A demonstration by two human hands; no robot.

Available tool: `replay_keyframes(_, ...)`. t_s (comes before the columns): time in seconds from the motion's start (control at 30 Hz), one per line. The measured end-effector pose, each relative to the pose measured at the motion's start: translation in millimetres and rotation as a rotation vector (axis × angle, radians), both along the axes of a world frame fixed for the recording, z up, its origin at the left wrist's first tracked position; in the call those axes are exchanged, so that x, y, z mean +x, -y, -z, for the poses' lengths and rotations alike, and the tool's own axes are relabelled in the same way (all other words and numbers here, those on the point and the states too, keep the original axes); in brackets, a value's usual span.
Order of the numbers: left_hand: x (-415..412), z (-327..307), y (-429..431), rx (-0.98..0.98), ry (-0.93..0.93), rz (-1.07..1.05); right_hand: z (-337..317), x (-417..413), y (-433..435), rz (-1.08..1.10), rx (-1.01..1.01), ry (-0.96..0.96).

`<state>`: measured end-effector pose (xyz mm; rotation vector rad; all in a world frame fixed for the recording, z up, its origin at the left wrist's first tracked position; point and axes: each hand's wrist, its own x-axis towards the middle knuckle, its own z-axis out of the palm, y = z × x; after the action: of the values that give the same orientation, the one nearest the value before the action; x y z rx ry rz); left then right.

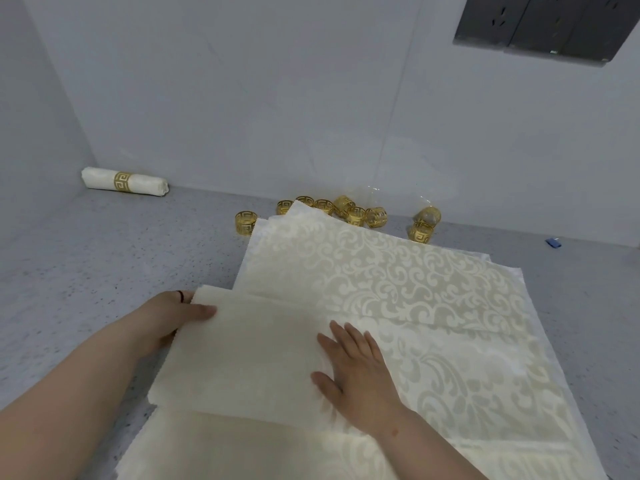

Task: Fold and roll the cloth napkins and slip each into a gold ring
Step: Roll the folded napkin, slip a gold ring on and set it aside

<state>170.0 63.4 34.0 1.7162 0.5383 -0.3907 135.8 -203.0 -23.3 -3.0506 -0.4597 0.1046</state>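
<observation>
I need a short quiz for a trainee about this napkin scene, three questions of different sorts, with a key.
1. True or false: the rolled napkin by the wall already wears a gold ring.
2. Which hand lies flat on the folded napkin? A left hand B right hand
3. Fill in: the loose gold rings lie behind the ___ of napkins.

Key: 1 true; 2 B; 3 stack

I see a cream folded napkin (pixel 242 348) lying as a flat band across a spread stack of damask napkins (pixel 415 306). Loose gold rings (pixel 346 211) cluster beyond them; one finished roll (pixel 124 181) lies ringed far left
</observation>
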Motion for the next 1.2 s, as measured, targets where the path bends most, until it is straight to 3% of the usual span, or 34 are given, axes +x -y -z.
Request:
replay_keyframes(0.17, -16.6, 1.4, -1.4, 0.035, -0.084, 0.101, 1.4, -0.9, 1.6, -0.028, -0.035, 0.02)
replay_keyframes(0.57, -26.6, -61.2, 6.7, -0.131, 0.177, -0.002, -10.3, -4.7, -41.5, -0.105, 0.185, -0.031)
replay_keyframes(0.63, -19.6, -71.6, 22.5, -0.148, 0.244, 0.036, -26.0, -0.9, -44.3, -0.089, 0.387, -0.118)
replay_keyframes(0.8, -8.4, -87.3, 91.4, -0.163, 0.374, 0.302, -83.0, 3.7, -19.2, 0.345, 1.478, -0.513)
replay_keyframes(0.9, -8.1, -78.5, 142.3, -0.038, 0.449, 0.44, -107.1, 0.4, 14.2, 0.449, 1.78, -0.613)
replay_keyframes(1.0, -15.5, -57.8, 179.6, 0.195, 0.549, 0.634, -115.7, -10.0, 50.7, 0.592, 1.746, -0.676)
replay_keyframes(1.1, -26.4, -32.5, 204.1, 0.248, 0.607, 0.8, -107.6, -20.7, 82.8, 0.649, 1.635, -0.752)
replay_keyframes(1.2, -33.4, -16.9, 215.6, 0.293, 0.714, 0.82, -86.9, -16.8, 107.1, 0.682, 1.384, -0.591)
